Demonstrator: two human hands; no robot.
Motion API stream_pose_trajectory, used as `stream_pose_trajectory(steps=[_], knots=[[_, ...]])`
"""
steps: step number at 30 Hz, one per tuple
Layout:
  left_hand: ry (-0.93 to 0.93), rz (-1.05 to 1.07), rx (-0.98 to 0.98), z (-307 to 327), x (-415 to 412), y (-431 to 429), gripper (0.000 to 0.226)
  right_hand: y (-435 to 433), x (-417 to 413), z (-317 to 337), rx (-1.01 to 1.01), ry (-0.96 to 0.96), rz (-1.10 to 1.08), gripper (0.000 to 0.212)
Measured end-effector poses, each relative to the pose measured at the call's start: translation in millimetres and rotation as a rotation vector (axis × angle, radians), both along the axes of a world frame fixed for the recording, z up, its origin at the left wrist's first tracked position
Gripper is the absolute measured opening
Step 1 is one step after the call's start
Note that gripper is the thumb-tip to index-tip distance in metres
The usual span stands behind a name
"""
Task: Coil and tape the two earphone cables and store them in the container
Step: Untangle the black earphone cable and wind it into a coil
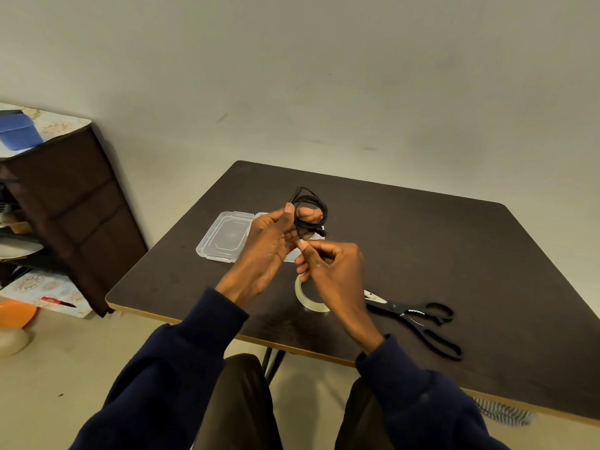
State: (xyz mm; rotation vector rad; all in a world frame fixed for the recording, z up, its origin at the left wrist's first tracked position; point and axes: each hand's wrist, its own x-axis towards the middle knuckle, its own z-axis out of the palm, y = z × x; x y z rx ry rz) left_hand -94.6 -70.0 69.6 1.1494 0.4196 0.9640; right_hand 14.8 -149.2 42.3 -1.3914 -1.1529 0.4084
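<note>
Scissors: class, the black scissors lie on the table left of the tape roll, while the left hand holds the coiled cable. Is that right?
No. The head view shows the scissors lying on the table right of the tape roll, not left. The left hand does hold the coiled cable.

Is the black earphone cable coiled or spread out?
Coiled: the black earphone cable forms a round bundle of loops, gripped by the left hand above the table.
</note>
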Motion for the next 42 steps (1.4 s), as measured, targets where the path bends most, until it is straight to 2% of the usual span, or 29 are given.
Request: stream_pose_trajectory(steps=[6, 12, 15, 19, 20, 22, 29, 34, 42], knots=[[-0.026, -0.040, -0.130, 0.8, 0.8, 2.2, 0.032, 3.6, 3.6, 7.5, -0.057, 0.069, -0.023, 0.015], [0.008, -0.008, -0.084, 0.3, 2.4, 2.6, 0.029, 4.1, 4.3, 9.4, -0.068, 0.130, -0.016, 0.014], [0.021, 0.020, -0.072, -1.9, 4.1, 2.2, 0.031, 2.8, 0.6, 9.3, -0.078, 0.470, 0.017, 0.014], [0.070, 0.075, -0.017, -8.3, 10.8, -0.8, 0.038, 11.3, -9.6, 8.3, -0.053, 1.186, 0.065, 0.011], [0.084, 0.095, 0.010, -10.3, 12.6, -1.7, 0.040, 14.5, -11.0, 8.4, -0.029, 1.299, 0.068, 0.010], [0.120, 0.155, 0.066, -13.6, 15.4, -2.7, 0.041, 20.6, -12.8, 9.4, 0.001, 1.406, 0.070, 0.010], [0.195, 0.353, 0.236, -14.2, 20.3, -1.6, 0.039, 31.4, -20.2, 8.3, 0.012, 1.460, -0.014, 0.017], [0.200, 0.400, 0.225, -17.2, 24.2, -0.6, 0.038, 34.9, -25.9, 8.9, -0.086, 1.371, 0.015, 0.006], [0.237, 0.398, 0.202, -12.9, 24.6, 0.8, 0.036, 39.0, -23.5, 15.8, -0.133, 1.266, 0.057, 0.013]])
